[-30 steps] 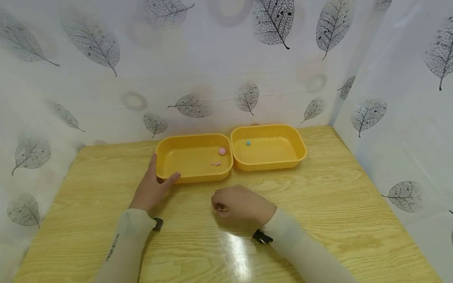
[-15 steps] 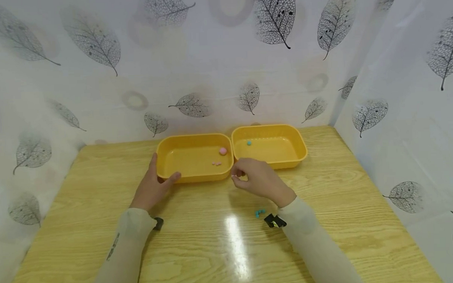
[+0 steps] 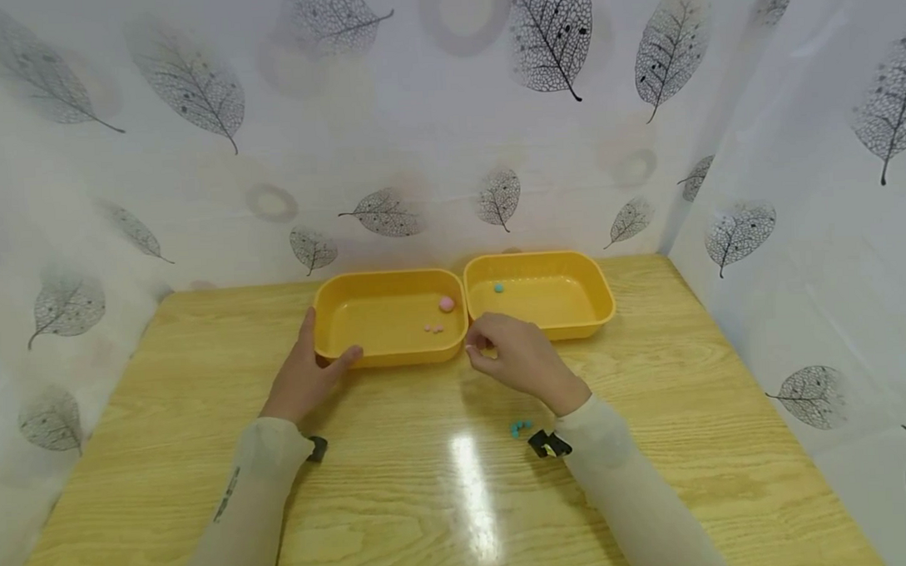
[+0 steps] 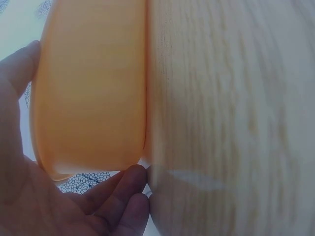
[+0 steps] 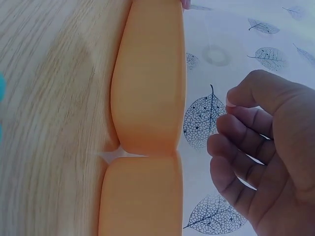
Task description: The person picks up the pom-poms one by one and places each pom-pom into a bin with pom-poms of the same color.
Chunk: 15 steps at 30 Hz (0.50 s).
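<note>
The left hand [image 3: 305, 376] grips a corner of the left yellow tray [image 3: 406, 357], thumb and fingers spread apart. The right hand [image 3: 521, 360] — fingers curled — pinches a tiny pale bit [image 5: 230, 103], too small to name, beside the right yellow tray [image 3: 575, 332]; teal beads [image 3: 516, 431] lie near its wrist.

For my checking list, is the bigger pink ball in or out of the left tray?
In: the bigger pink ball sits inside the left tray, near its right wall.
</note>
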Motion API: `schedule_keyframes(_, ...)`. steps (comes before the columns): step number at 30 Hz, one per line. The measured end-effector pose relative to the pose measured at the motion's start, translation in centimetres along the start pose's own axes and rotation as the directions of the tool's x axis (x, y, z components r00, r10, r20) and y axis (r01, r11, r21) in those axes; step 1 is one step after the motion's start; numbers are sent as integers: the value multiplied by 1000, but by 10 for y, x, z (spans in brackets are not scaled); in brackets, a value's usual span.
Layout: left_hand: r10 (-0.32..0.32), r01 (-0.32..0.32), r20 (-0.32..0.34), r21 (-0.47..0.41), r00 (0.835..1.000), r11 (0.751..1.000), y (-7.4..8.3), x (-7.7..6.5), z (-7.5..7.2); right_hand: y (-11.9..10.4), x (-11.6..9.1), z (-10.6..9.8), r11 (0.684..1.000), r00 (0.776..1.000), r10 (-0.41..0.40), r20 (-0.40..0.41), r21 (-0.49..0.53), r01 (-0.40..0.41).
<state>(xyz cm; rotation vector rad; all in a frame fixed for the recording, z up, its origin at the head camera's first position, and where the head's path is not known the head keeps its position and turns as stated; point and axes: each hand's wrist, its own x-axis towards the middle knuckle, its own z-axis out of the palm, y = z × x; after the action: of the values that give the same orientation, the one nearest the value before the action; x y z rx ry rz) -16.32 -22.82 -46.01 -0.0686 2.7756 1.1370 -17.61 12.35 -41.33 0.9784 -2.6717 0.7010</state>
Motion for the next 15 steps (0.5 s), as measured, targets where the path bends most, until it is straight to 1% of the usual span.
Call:
schedule_keyframes(5, 3, -3, -3, 1, 1000, 1000, 1, 0, 0, 1, 0, 0, 1000, 1000, -2, -9, -2, 2)
schedule_keyframes(15, 10, -10, -7, -2, 1000, 1000, 2, -2, -1, 2, -1, 1, 1000, 1000, 23, 6, 6, -23)
